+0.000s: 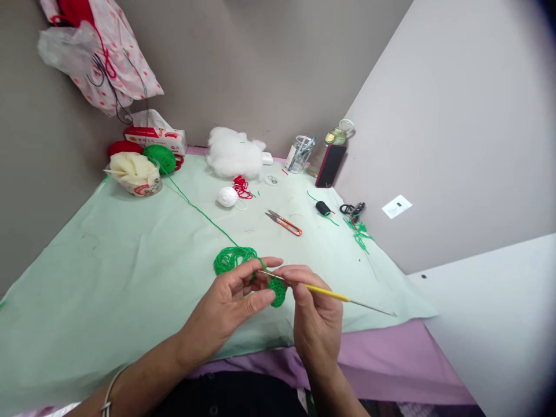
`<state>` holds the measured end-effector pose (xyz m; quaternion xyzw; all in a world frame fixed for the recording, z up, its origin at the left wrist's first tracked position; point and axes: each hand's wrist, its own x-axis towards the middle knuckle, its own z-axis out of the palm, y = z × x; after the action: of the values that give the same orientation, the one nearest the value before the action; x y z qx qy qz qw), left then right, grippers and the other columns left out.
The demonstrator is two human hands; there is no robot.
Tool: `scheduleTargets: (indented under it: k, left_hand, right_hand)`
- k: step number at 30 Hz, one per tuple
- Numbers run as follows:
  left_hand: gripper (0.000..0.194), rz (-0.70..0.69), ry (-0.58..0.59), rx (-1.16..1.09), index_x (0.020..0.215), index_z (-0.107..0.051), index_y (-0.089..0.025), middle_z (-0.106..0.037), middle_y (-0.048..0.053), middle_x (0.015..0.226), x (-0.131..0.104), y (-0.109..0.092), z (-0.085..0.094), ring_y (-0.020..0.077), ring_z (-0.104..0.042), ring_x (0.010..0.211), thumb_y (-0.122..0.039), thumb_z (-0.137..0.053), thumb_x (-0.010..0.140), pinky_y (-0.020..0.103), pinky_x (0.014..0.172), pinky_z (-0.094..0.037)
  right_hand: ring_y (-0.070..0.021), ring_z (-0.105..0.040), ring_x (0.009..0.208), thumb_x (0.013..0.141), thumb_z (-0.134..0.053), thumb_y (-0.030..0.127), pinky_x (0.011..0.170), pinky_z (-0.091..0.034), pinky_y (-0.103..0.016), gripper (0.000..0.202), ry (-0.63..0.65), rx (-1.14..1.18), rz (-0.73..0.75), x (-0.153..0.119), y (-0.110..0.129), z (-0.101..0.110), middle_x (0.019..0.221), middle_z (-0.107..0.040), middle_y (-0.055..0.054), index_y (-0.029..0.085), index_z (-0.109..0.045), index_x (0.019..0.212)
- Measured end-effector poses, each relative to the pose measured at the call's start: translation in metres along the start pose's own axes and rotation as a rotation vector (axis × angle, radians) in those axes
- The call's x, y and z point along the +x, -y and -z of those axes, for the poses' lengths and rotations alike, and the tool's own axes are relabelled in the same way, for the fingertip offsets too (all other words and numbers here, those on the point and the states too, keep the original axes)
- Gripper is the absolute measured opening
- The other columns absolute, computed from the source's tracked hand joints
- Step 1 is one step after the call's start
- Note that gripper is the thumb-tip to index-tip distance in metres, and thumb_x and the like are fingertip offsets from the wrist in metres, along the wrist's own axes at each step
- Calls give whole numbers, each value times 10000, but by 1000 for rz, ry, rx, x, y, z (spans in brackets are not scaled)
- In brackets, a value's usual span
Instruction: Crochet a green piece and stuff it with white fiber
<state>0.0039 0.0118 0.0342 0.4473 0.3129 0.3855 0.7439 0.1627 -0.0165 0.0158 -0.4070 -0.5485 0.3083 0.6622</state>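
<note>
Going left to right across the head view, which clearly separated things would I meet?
Tub of cream pieces → loose green yarn coil → green crocheted piece → small black bundle → green thread scraps → white rectangle on the wall.

Fingers [247,269] on green crochet [277,293], yellow-handled hook [328,292]

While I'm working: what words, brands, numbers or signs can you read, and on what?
None reads for certain.
Tissue box: red and white, characters too small.
Plastic tub: red printed patch, blurred.
Clear jar: pale label, print too small.
White rectangle on wall: dark mark, unreadable.
</note>
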Motion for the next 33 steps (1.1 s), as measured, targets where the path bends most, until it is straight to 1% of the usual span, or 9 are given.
scheduleTargets:
  k: [4, 11, 15, 17, 20, 24, 26, 29, 33]
  left_hand:
    - [373, -7, -42, -1, 1238, -750, -327, -708, -2, 959, 0, 0, 1, 162, -634, 929, -341, -804, 868, 312, 954, -474]
    - [379, 3, -126, -31, 1213, -764, -330, -633, -23, 881, 0, 5, -2, 131, -551, 807, -345, -829, 840, 280, 836, -447]
    - [527, 0, -202, -52, 1322, -710, -328, -613, -16, 890, 2, 8, -7, 154, -530, 867, -362, -849, 814, 283, 825, -418]
    - [545, 85, -181, -169, 1315, -720, -292, -594, -12, 857, 4, 8, -8, 140, -506, 819, -382, -860, 796, 271, 784, -409]
    - [497, 231, -118, -332, 1228, -773, -235, -559, -13, 814, 6, 5, -6, 105, -448, 731, -378, -883, 765, 248, 724, -392]
    - [467, 96, -158, -279, 1242, -766, -273, -597, -14, 879, 8, 1, -7, 115, -493, 818, -287, -873, 787, 243, 807, -409]
    - [535, 40, -193, -251, 1304, -728, -303, -621, -20, 890, 8, 2, -11, 125, -514, 863, -268, -874, 791, 251, 871, -414]
    - [525, 134, -146, -341, 1298, -732, -273, -637, -6, 891, 9, 4, -11, 137, -540, 892, -300, -874, 793, 267, 884, -424]
    - [428, 208, -135, -398, 1236, -766, -241, -625, 2, 892, 12, 4, 1, 114, -514, 819, -306, -845, 820, 250, 813, -416]
  right_hand:
    - [-166, -685, 799, 1020, -584, 251, 673, -566, -290, 195, 26, -27, -35, -1, -1, 2, 938, -774, -50, 249, -779, 1037]
    - [-188, -708, 858, 972, -649, 202, 702, -611, -308, 110, 98, -50, 57, 5, 4, -1, 865, -720, -46, 229, -754, 957]
    - [-191, -705, 898, 944, -614, 56, 721, -619, -324, 324, 93, -477, 357, -5, -4, -1, 1003, -720, -74, 262, -756, 1150]
    - [-215, -707, 959, 927, -616, 31, 739, -620, -346, 409, 59, -592, 520, -9, -8, 1, 1094, -724, -99, 266, -736, 1240]
    - [-187, -694, 883, 942, -578, 22, 708, -595, -318, 354, 0, -446, 389, -6, -5, 3, 990, -728, -67, 245, -743, 1163]
    - [-153, -631, 708, 1004, -535, 121, 617, -540, -293, 238, -67, -185, 104, 2, 2, 2, 796, -670, -12, 245, -739, 998]
    - [-163, -659, 762, 987, -572, 119, 634, -551, -297, 229, -44, -244, 148, 1, 2, -1, 852, -685, -29, 252, -755, 1023]
    - [-182, -689, 857, 945, -617, 77, 686, -573, -310, 260, -39, -387, 304, 0, -1, -2, 957, -719, -64, 252, -774, 1056]
    - [-142, -612, 625, 1004, -565, 185, 577, -525, -284, 183, -209, -165, 97, 7, 0, 6, 741, -682, -24, 220, -741, 970]
